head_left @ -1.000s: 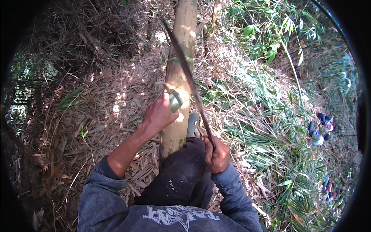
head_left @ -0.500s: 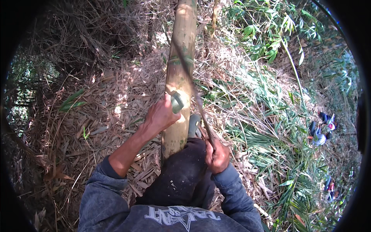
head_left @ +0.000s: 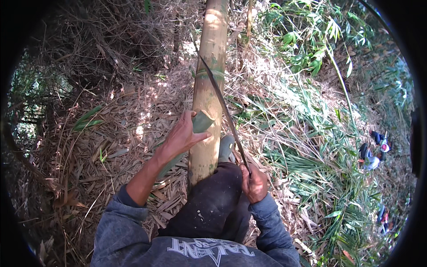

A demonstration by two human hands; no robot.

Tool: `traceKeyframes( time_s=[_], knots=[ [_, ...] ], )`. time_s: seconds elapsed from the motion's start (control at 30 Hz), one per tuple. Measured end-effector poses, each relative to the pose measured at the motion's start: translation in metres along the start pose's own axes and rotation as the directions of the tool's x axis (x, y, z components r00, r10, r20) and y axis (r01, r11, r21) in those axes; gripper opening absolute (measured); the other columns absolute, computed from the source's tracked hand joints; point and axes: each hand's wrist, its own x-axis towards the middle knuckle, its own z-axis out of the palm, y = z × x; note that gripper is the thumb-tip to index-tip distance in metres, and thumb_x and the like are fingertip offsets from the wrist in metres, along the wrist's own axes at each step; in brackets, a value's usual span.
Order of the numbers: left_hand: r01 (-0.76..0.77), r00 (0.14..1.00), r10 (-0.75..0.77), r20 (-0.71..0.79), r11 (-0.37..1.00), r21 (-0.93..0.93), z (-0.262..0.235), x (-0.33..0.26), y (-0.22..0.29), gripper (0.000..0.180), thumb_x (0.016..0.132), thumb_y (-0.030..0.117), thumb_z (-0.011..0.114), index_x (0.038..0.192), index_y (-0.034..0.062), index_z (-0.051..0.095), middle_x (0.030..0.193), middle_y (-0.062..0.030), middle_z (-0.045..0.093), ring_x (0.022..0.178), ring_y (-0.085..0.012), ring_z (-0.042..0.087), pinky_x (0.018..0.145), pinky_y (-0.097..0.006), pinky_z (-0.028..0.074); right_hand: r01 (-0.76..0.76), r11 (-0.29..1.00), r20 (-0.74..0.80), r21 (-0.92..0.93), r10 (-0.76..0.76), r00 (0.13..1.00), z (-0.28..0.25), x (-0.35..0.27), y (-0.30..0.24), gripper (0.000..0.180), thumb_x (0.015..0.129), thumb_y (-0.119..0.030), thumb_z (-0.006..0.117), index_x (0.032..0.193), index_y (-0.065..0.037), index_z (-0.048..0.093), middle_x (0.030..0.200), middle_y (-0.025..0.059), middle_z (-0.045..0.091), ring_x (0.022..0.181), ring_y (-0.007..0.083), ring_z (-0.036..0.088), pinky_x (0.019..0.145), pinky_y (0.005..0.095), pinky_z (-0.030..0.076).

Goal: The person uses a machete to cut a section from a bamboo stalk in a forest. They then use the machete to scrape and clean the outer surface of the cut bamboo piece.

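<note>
My left hand [head_left: 181, 137] is wrapped round a green bamboo length [head_left: 203, 121]; its pale cut end rests against or just over a thick bamboo pole. The rest of that length runs back beneath my left forearm, partly hidden. The thick yellowish bamboo pole [head_left: 212, 49] stretches away from my knee, with a green ring at one joint. In my right hand [head_left: 254, 182], closed near my knee, is the handle of a long, dark machete [head_left: 227, 113]. Its thin, slightly curved blade slants up and left across the pole; whether it touches is unclear.
A boot [head_left: 226, 147] shows beside the pole, beyond my dark-trousered knee [head_left: 207, 200]. Dry leaf litter [head_left: 115, 147] covers the ground to the left, and cut green leaves [head_left: 289, 155] lie to the right. Several people [head_left: 371, 158] are at the far right. Brush [head_left: 102, 35] tangles at the far left.
The green bamboo length has turned, so more of its side and its cut end show. My left fingers have shifted round it. The machete blade has tilted, and my right hand moved slightly right.
</note>
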Motion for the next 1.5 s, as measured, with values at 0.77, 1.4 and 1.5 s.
traceKeyframes(
  time_s=[0.77, 1.4, 1.5],
  knots=[
    [0.207, 0.974, -0.219, 0.060, 0.965, 0.163, -0.005, 0.008, 0.026, 0.055, 0.078, 0.026, 0.072, 0.114, -0.0059, 0.045, 0.099, -0.0279, 0.062, 0.087, -0.0445, 0.065, 0.075, -0.050, 0.053, 0.060, 0.989, 0.137, -0.133, -0.041, 0.990, 0.008, 0.020, -0.005, 0.011, 0.091, -0.012, 0.061, 0.090, -0.001, 0.059, 0.073, 0.0224, 0.063, 0.059, 0.0385, 0.063, 0.052, 0.0440, 0.049],
    [0.162, 0.986, -0.166, 0.029, 0.980, 0.111, -0.002, 0.004, 0.015, 0.057, 0.076, 0.024, 0.074, 0.115, -0.0055, 0.044, 0.095, -0.0286, 0.063, 0.086, -0.0458, 0.064, 0.074, -0.050, 0.052, 0.093, 0.990, 0.023, 0.103, -0.096, 0.995, 0.006, 0.018, -0.026, 0.011, 0.089, -0.003, 0.060, 0.098, 0.002, 0.062, 0.080, 0.0212, 0.065, 0.067, 0.0376, 0.066, 0.056, 0.0421, 0.052],
    [0.180, 0.981, -0.186, 0.061, 0.979, 0.094, -0.003, 0.008, 0.018, 0.058, 0.076, 0.024, 0.074, 0.115, -0.0055, 0.045, 0.094, -0.0290, 0.064, 0.086, -0.0464, 0.064, 0.074, -0.050, 0.052, 0.103, 0.990, -0.005, 0.096, -0.103, 0.995, 0.007, 0.016, -0.018, 0.009, 0.088, -0.003, 0.061, 0.096, 0.002, 0.063, 0.078, 0.0211, 0.065, 0.066, 0.0380, 0.065, 0.056, 0.0416, 0.052]
  ],
)
